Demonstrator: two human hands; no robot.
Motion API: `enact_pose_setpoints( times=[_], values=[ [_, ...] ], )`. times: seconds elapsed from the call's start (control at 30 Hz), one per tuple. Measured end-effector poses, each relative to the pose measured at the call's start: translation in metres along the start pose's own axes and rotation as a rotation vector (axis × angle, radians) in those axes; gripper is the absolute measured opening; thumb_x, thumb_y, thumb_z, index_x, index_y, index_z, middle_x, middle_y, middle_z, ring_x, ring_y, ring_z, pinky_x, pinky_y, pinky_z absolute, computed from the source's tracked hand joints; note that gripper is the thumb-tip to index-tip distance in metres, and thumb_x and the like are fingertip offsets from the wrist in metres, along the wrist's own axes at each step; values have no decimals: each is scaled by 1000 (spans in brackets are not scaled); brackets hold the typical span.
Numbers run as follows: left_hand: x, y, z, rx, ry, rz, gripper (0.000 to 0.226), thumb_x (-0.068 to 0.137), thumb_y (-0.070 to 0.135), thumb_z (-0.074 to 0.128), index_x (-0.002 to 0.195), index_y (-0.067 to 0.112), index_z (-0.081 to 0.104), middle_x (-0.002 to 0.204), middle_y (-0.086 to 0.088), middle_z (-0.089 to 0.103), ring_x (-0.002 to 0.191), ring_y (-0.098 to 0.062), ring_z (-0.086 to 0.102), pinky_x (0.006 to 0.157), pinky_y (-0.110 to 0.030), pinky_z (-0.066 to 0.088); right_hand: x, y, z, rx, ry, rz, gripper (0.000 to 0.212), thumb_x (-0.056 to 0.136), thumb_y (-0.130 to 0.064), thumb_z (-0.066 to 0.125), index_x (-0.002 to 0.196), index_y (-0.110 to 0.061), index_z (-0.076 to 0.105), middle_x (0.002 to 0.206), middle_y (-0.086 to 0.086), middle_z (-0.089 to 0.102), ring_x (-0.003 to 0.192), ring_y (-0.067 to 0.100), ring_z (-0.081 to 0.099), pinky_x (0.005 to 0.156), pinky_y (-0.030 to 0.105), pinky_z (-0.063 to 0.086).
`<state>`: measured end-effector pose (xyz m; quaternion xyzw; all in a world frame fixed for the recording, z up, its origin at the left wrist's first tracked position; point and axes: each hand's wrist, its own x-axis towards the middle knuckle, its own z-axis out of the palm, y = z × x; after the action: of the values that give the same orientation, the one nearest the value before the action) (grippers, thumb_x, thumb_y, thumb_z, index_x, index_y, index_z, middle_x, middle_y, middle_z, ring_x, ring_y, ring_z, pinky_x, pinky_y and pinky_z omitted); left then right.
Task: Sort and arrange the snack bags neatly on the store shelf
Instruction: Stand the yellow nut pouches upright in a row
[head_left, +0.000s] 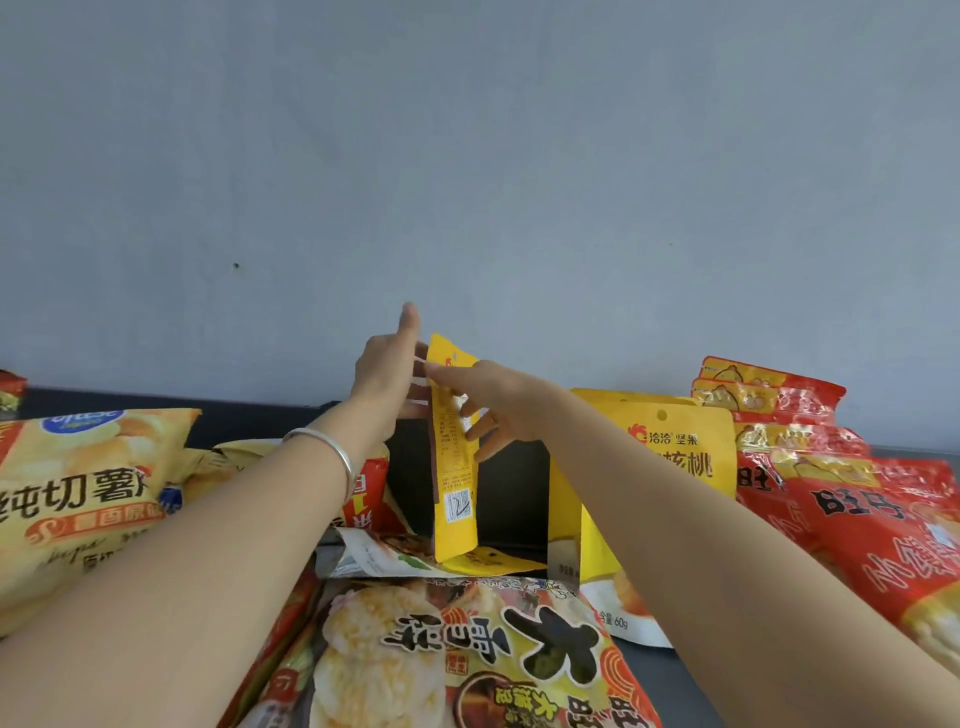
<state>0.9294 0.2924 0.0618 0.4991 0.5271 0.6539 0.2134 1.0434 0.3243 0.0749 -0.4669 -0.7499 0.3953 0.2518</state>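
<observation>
A slim yellow snack pouch (454, 467) stands upright at the middle of the dark shelf (514, 493), its printed back and barcode facing me. My left hand (387, 371) holds its top edge from the left, thumb raised. From the right, my right hand (488, 400) pinches the same top edge with its fingers spread over the pouch. Yellow nut pouches (670, 447) stand just right of it. Red bags (810, 467) are stacked at the far right.
A big yellow chip bag (83, 499) lies at the left. In front, a large rice cracker bag (467, 654) lies flat over other bags. A grey wall (467, 156) backs the shelf. A silver bracelet (332, 457) circles my left wrist.
</observation>
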Motion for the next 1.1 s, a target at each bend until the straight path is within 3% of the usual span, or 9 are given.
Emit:
enact_pose_setpoints(
  times=[0.07, 0.17, 0.3, 0.43, 0.57, 0.7, 0.9, 1.0, 1.1],
  values=[
    [-7, 1, -4, -198, -137, -149, 74, 90, 68, 18, 100, 11, 63, 99, -10, 67, 91, -30, 66, 79, -44, 57, 1, 2, 0, -63, 57, -15, 70, 86, -58, 58, 136, -12, 41, 131, 18, 53, 109, 41, 61, 85, 51, 55],
    [-14, -2, -3, -263, -199, -171, 71, 91, 65, 19, 106, 12, 63, 105, -9, 67, 97, -28, 66, 87, -44, 54, 5, 7, 3, -107, 212, -82, 37, 94, -29, 55, 122, -4, 53, 112, 18, 65, 91, 33, 69, 75, 43, 60],
    [-10, -14, 1, 19, -59, -16, 36, 98, 37, 45, 125, 15, 53, 126, -5, 56, 108, -16, 52, 84, -31, 41, 6, 7, -4, -102, 375, -205, 15, 94, -11, 51, 99, -2, 62, 109, 19, 68, 91, 29, 67, 77, 37, 57],
    [-2, -29, -3, 29, 46, -93, 59, 90, 29, 62, 141, 21, 33, 137, -9, 43, 116, -24, 50, 90, -36, 43, 4, 9, -15, 204, 354, -228, 13, 91, -14, 62, 100, -5, 64, 107, 15, 70, 96, 31, 69, 86, 48, 56],
    [9, -31, -3, -37, -24, -140, 47, 90, 22, 64, 131, 16, 43, 119, -6, 59, 106, -27, 59, 85, -39, 48, 8, 14, -24, 347, 339, -242, 3, 91, -13, 64, 92, -12, 62, 108, 15, 70, 97, 32, 68, 88, 51, 54],
    [22, -32, -3, -12, 134, -32, 18, 90, 11, 62, 107, 11, 55, 112, -12, 63, 100, -29, 61, 83, -39, 50, 15, 18, -33, 438, 409, -242, 12, 88, -11, 66, 80, -16, 59, 108, 16, 69, 96, 33, 68, 88, 51, 54],
    [27, -30, 23, 121, 258, 143, 7, 96, 12, 51, 100, 11, 45, 101, -6, 55, 88, -22, 52, 71, -33, 40, 23, 12, -63, -193, 672, -289, 33, 88, -6, 51, 118, -20, 53, 105, 5, 57, 91, 25, 60, 78, 38, 55],
    [30, -35, 43, 105, 178, 110, 6, 97, 12, 49, 100, 12, 45, 101, -6, 55, 87, -21, 53, 66, -31, 41, 22, 14, -80, -619, 717, -192, 36, 86, -4, 43, 115, -19, 56, 103, 5, 58, 92, 29, 58, 72, 33, 47],
    [31, -49, 65, 63, 12, -5, 9, 97, 9, 47, 106, 12, 47, 110, -9, 58, 94, -26, 56, 75, -39, 50, 21, 25, -94, -829, 707, -76, 33, 87, -2, 44, 111, -18, 59, 95, 4, 55, 84, 26, 53, 70, 31, 41]
  ],
)
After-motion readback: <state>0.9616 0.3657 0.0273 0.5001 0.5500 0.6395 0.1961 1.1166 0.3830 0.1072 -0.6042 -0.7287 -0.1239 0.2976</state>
